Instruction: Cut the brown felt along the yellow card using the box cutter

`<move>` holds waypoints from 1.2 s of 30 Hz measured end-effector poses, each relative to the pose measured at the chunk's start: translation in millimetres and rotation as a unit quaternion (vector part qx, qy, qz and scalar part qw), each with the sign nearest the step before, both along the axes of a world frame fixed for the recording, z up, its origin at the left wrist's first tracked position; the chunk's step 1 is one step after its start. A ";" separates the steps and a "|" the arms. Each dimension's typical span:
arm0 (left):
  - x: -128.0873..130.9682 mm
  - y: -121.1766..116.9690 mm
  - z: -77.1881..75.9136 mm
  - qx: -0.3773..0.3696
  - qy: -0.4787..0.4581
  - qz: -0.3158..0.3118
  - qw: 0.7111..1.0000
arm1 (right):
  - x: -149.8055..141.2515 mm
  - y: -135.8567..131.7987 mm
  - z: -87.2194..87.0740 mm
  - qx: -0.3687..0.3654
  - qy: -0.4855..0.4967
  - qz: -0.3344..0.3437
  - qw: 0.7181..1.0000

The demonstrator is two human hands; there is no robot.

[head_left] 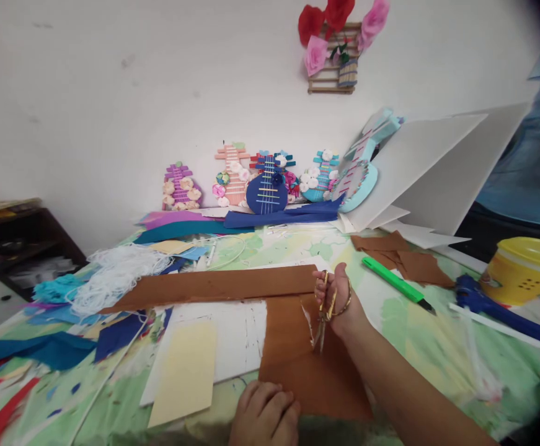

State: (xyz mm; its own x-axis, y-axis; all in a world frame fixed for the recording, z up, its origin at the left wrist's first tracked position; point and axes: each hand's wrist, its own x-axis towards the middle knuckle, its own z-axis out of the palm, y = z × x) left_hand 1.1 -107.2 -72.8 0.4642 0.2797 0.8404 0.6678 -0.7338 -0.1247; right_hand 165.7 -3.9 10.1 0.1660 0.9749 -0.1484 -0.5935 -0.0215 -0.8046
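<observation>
Gold-handled scissors (322, 322) are in my right hand (339, 300), their blades pointing down over a brown sheet (316, 371) and slightly parted. A pale slit shows in the sheet beside the blades. My left hand (267, 415) rests at the sheet's lower left edge with its fingers curled; whether it pinches the sheet is hidden. Behind the sheet lies a long brown strip (223, 285). To the left, a cream rectangle (186, 371) overlaps a white board (237, 341) with dark marks.
A green utility knife (395, 282), brown scraps (404, 257), a blue glue gun (502, 310) and a yellow tub (525, 269) are on the right. White yarn (116, 279) and coloured scraps lie left. Small lute-shaped crafts (267, 186) stand along the wall.
</observation>
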 end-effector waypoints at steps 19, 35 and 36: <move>14.2 -9.2 12.4 -0.020 -0.085 0.002 0.996 | -10.7 11.1 2.4 -0.066 -0.188 0.046 0.979; 16.8 -11.5 8.7 -0.013 -0.112 -0.021 0.993 | -14.8 8.9 -11.1 -0.096 -0.239 0.091 0.962; 16.2 -12.1 7.1 -0.017 -0.102 -0.026 0.994 | -14.9 9.3 -13.1 -0.092 -0.239 0.091 0.962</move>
